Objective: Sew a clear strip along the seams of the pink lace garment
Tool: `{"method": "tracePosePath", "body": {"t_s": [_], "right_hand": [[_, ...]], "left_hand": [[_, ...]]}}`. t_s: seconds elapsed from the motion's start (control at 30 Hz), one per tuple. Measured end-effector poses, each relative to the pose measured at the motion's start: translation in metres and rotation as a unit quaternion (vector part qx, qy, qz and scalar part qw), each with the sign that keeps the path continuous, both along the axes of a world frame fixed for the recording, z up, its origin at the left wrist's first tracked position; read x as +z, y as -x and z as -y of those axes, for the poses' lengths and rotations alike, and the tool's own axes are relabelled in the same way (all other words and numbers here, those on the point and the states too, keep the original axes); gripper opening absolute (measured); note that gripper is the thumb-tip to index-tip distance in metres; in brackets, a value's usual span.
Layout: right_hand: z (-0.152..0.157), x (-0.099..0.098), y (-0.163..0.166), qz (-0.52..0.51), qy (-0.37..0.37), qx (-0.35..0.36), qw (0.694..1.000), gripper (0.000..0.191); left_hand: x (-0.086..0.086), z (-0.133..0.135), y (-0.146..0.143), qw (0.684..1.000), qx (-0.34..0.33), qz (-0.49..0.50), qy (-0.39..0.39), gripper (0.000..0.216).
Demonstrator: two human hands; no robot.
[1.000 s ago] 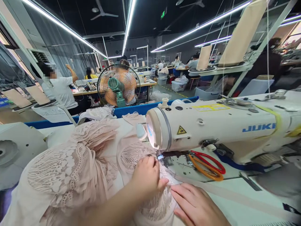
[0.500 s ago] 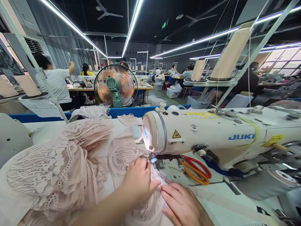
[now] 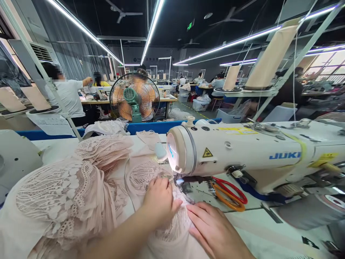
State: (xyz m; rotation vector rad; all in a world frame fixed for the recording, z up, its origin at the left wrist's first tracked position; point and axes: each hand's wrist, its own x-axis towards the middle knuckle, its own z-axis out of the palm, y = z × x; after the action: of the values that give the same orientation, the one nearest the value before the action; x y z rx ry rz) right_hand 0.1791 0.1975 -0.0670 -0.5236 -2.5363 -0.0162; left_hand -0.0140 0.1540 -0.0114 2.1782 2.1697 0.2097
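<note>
A pale pink lace garment [image 3: 81, 194] is heaped over the left of the white sewing table and runs under the needle area of a white JUKI sewing machine [image 3: 242, 154]. My left hand [image 3: 160, 203] rests on the lace just left of the presser foot [image 3: 182, 185], its fingers curled and pressing the fabric down. Flat on the same lace, nearer to me, lies my right hand [image 3: 215, 230] with fingers stretched out toward the left hand's thumb.
Red and orange scissor handles [image 3: 231, 196] lie under the machine arm. A standing fan [image 3: 134, 97] turns beyond the blue table edge. Thread cones [image 3: 269, 57] stand on a rack behind the machine. A person in a white shirt [image 3: 68, 97] works at the far left.
Both hands have kept their hold on the lace by the presser foot, shifting only slightly. The person in white has lowered the raised arm. My view has swung a little.
</note>
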Motion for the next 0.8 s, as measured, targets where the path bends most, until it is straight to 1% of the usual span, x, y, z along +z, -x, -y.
{"method": "tracePosePath", "body": {"t_s": [0.1, 0.2, 0.33, 0.47, 0.53, 0.63, 0.8], "right_hand": [[-0.001, -0.001, 0.006, -0.055, -0.011, -0.013, 0.998, 0.026], [0.001, 0.004, 0.010, -0.026, -0.013, -0.011, 1.000, 0.021], [0.002, 0.015, 0.016, -0.007, -0.033, -0.027, 0.999, 0.019], [-0.003, 0.020, 0.025, 0.016, -0.059, -0.051, 0.997, 0.013], [-0.005, 0.021, 0.029, 0.028, -0.060, -0.059, 0.996, 0.012], [-0.007, 0.022, 0.031, 0.047, -0.049, -0.070, 0.995, 0.012], [-0.006, 0.022, 0.029, 0.038, -0.053, -0.052, 0.996, 0.017]], "left_hand": [[0.007, 0.003, 0.001, 1.000, 0.012, -0.003, 0.018, 0.054], [0.016, 0.009, 0.001, 0.999, 0.017, 0.003, 0.041, 0.063], [0.025, 0.018, 0.003, 0.995, 0.006, 0.022, 0.092, 0.086], [0.025, 0.020, 0.009, 0.989, -0.004, 0.014, 0.144, 0.110], [0.023, 0.018, 0.013, 0.988, 0.006, 0.004, 0.153, 0.113], [0.021, 0.015, 0.016, 0.986, 0.033, -0.009, 0.162, 0.110], [0.025, 0.010, 0.017, 0.979, 0.087, -0.010, 0.184, 0.113]]}}
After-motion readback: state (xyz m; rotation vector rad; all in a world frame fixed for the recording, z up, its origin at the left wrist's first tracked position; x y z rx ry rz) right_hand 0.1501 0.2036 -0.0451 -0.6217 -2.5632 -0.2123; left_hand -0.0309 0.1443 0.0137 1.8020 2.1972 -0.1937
